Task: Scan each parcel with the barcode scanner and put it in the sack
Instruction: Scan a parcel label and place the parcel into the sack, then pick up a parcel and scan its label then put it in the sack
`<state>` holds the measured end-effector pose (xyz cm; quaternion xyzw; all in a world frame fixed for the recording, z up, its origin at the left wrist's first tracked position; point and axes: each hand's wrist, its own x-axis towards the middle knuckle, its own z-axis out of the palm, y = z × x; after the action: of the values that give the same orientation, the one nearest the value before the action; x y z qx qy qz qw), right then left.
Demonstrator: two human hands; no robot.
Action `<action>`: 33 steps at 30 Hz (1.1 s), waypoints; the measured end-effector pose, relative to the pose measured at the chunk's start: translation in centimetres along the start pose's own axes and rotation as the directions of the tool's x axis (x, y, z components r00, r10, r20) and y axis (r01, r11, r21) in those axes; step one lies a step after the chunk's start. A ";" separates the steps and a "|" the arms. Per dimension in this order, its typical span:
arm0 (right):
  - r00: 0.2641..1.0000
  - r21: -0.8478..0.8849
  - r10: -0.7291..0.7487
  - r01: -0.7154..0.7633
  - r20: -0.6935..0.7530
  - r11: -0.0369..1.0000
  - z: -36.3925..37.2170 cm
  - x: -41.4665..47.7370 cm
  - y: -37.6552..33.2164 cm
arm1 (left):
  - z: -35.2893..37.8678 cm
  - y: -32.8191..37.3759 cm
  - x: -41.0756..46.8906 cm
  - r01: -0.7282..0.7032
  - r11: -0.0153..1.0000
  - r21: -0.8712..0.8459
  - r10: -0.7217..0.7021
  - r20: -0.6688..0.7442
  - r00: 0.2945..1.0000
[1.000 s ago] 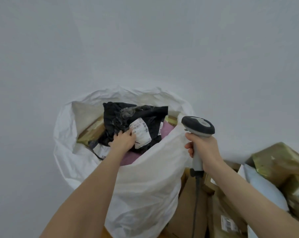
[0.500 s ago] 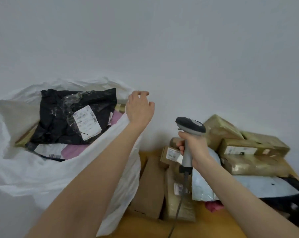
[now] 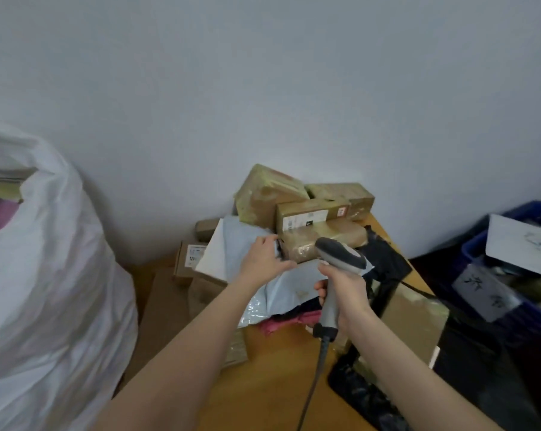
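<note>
the white sack (image 3: 45,275) fills your left side, mouth up, well apart from the pile. the wooden table (image 3: 263,390) ahead carries the unscanned parcels. brown boxes (image 3: 306,213) are stacked against the wall, and in front of them the pale grey mailer (image 3: 228,253) lies on top of the heap. its long axis seems to run from far-left to near-right. the barcode scanner (image 3: 340,259) is just to the right of your left hand, its head tipped forward over the mailer's right part, its cable hanging from the handle. your right hand (image 3: 345,295) is wrapped round that handle. your left hand (image 3: 264,259) rests on the mailer, fingers curled over its far edge and thumb pointing toward the scanner, which i judge to be a grip. no label shows on the upper face, so you will likely need to turn it under the scanner. after that the sack lies to the left, on the side of the hand that has the mailer.
</note>
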<state>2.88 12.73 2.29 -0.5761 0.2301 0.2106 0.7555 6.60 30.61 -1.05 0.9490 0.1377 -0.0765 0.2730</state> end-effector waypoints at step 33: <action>0.980 0.004 -0.115 0.116 0.163 0.993 1.7 -2.2 -1.8 | -8.6 -6.1 -2.6 0.186 0.468 -0.864 -0.315 0.033 0.949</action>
<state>2.31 13.80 5.35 -0.5713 0.1330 0.2133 0.7813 2.91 39.59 3.70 0.6607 0.3122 0.0247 0.6822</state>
